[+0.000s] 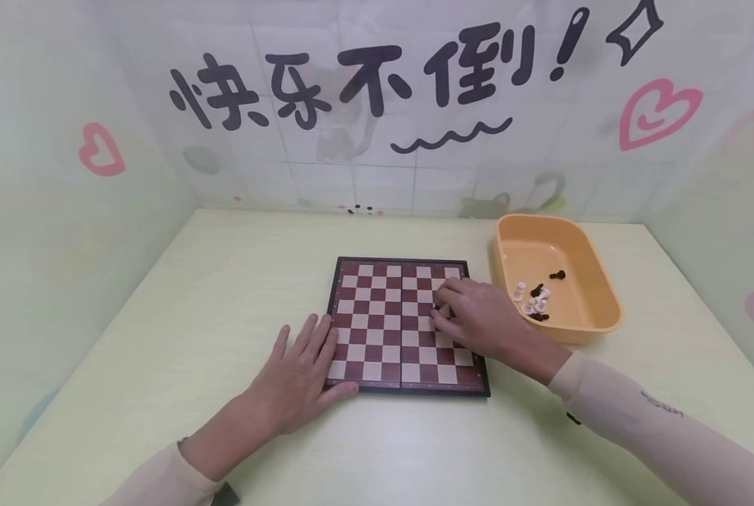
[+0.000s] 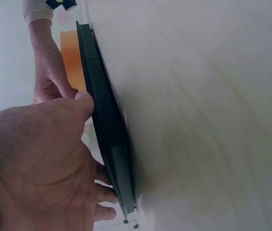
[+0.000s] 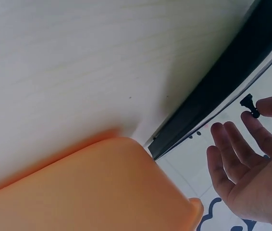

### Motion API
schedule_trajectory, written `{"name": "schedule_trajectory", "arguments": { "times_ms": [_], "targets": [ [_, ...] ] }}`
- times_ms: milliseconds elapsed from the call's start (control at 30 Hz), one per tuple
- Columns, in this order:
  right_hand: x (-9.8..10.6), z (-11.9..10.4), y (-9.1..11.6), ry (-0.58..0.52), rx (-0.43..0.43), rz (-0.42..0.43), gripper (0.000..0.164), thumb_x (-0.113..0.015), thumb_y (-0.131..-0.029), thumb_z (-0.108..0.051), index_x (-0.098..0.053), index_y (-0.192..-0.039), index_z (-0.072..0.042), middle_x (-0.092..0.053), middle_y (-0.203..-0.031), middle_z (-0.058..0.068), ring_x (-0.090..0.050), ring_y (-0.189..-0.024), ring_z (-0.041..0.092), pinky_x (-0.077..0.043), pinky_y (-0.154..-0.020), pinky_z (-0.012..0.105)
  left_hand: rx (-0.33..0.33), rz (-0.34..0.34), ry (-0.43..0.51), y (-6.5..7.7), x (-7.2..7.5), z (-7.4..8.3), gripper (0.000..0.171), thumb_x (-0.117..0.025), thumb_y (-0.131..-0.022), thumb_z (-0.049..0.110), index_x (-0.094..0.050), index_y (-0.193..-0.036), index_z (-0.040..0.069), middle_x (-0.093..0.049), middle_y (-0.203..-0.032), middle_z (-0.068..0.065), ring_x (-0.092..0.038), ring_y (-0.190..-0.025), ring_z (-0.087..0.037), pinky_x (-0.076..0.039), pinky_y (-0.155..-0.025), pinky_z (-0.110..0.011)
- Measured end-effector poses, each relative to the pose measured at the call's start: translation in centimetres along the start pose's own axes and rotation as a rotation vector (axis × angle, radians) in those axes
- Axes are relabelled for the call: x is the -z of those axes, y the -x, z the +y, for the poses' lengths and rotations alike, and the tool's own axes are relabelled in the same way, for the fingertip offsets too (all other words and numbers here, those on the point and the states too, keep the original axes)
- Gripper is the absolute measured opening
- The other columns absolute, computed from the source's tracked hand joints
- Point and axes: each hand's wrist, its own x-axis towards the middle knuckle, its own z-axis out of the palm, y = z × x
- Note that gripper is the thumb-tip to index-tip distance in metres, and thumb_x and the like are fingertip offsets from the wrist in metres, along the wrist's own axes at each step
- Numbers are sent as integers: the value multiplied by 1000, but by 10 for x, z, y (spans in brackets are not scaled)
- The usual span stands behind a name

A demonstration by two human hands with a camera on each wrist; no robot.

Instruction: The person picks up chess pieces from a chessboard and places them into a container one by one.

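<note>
A folding chessboard point(image 1: 370, 323) with maroon and cream squares and a black frame lies flat on the table. My left hand point(image 1: 291, 386) rests against its near left corner, fingers straight over the left edge and thumb along the front edge. Over the right half of the board is my right hand point(image 1: 481, 316). Its thumb and index finger pinch a small black chess pawn point(image 3: 250, 106) by the rounded head, base pointing toward the board. The other fingers of that hand are loosely bent. In the head view the pawn is mostly hidden by the fingers.
An orange plastic bin point(image 1: 579, 306) stands to the right of the board, close to the right forearm. Inside it lie several chess pieces, among them a black piece point(image 1: 557, 275) and a white piece point(image 1: 519, 291). Printed wall panels enclose the table's back and sides.
</note>
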Motion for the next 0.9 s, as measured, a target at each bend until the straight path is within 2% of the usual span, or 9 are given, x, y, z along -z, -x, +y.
{"name": "schedule_trajectory", "arguments": {
  "times_ms": [167, 300, 433, 533, 700, 900],
  "targets": [
    [-1, 3, 6, 13, -8, 8, 13, -70, -91, -19, -75, -95, -7, -69, -98, 5, -64, -84, 20, -56, -68, 34, 0, -36, 0, 0, 8, 4, 89, -37, -102, 66, -36, -153, -7, -24, -162, -26, -17, -151, -42, -15, -116, -65],
    [-1, 6, 14, 14, -11, 37, 14, -71, -90, -19, -75, -93, -6, -68, -114, 11, -63, -104, 28, -57, -83, 42, 4, -41, -2, 0, 11, 5, 89, -35, -102, 66, -36, -154, -6, -24, -163, -25, -17, -151, -42, -12, -116, -67],
    [0, 10, 22, 15, -18, 55, 15, -70, -91, -19, -74, -94, -6, -60, -135, 17, -51, -130, 36, -44, -106, 50, 9, -36, -9, -1, 10, 4, 90, -34, -102, 68, -37, -154, -6, -24, -163, -25, -17, -151, -42, -8, -116, -68],
    [1, 13, 27, 12, -26, 59, 15, -69, -92, -20, -73, -95, -6, -54, -145, 19, -41, -141, 38, -32, -114, 54, 6, -14, -15, -2, 5, 2, 93, -30, -101, 70, -37, -154, -5, -25, -163, -24, -17, -150, -43, -6, -116, -68],
    [1, 17, 31, 35, -19, 77, 16, -68, -92, -23, -72, -91, -8, -45, -153, 20, -32, -146, 38, -21, -116, 62, 11, -7, -3, -2, 2, 1, 94, -31, -100, 72, -38, -153, -5, -26, -162, -24, -17, -150, -45, -3, -116, -68],
    [4, 18, 33, 60, -2, 92, 17, -67, -92, -25, -69, -85, -10, -46, -152, 19, -34, -145, 38, -20, -117, 61, 28, -47, 12, 0, 10, 4, 90, -34, -101, 69, -37, -154, -4, -23, -163, -24, -14, -150, -46, -1, -114, -70]
  ]
}}
